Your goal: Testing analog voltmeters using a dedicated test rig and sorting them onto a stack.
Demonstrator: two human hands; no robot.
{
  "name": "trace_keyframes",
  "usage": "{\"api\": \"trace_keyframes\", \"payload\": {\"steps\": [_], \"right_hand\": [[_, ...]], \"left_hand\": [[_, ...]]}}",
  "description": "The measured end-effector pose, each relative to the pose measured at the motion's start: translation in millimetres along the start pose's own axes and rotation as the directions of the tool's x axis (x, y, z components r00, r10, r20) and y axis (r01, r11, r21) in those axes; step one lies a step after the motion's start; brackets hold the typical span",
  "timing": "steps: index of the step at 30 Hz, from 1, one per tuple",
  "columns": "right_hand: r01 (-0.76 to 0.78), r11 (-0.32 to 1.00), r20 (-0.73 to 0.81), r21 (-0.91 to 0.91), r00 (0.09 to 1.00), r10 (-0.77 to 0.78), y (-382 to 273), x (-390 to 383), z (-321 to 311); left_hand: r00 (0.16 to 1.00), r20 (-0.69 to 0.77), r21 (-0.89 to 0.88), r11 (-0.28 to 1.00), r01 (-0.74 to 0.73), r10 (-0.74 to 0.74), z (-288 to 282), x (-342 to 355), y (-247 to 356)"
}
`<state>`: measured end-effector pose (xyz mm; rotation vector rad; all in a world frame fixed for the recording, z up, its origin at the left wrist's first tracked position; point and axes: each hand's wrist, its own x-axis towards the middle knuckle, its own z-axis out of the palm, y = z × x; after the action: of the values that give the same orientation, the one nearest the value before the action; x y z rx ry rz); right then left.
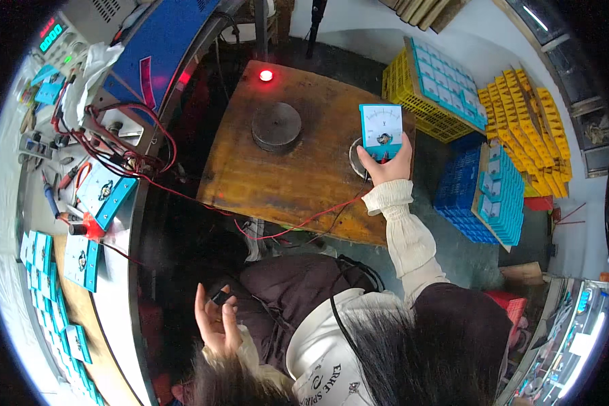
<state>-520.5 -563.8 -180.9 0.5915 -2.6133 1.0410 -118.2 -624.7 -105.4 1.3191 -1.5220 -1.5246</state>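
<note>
My right hand (392, 166) grips the lower edge of a voltmeter (381, 122) with a white dial face and a teal base. It is held above the right side of a brown wooden table (311, 196). A silver-rimmed round thing (356, 160) shows partly behind the meter. Thin red wires (311, 220) run from the left bench across the table's near edge toward this hand. Over my lap, my left hand (216, 321) has its fingers curled around a small black piece (221, 297), whose kind I cannot make out.
On the table lie a dark round disc (276, 126) and a glowing red lamp (266, 76). Left, a bench holds more meters (105, 189), cables (125, 139) and a power supply (68, 47). Right stand a yellow crate (419, 101), a blue crate (460, 196) and stacked yellow trays (521, 128).
</note>
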Motion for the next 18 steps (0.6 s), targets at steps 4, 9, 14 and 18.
{"api": "trace_keyframes", "payload": {"steps": [4, 9, 14, 18], "right_hand": [[0.023, 0.999, -0.003, 0.028, 1.000, -0.023, 1, -1, 4], [0.022, 1.000, -0.003, -0.002, 1.000, -0.022, 3, -1, 4], [0.058, 0.998, -0.021, 0.034, 0.998, -0.057, 2, 1, 3], [0.067, 0.997, -0.005, 0.039, 0.998, -0.067, 1, 1, 3]], "left_hand": [[0.999, -0.029, -0.125, 0.992, 0.021, -0.025, 16, -8, -10], [0.999, 0.048, -0.105, 0.994, 0.013, -0.008, 19, -7, -17], [0.999, 0.040, -0.080, 0.997, -0.019, 0.022, 16, -8, -18], [0.999, 0.024, -0.033, 0.999, 0.036, -0.035, 14, -10, -17]]}}
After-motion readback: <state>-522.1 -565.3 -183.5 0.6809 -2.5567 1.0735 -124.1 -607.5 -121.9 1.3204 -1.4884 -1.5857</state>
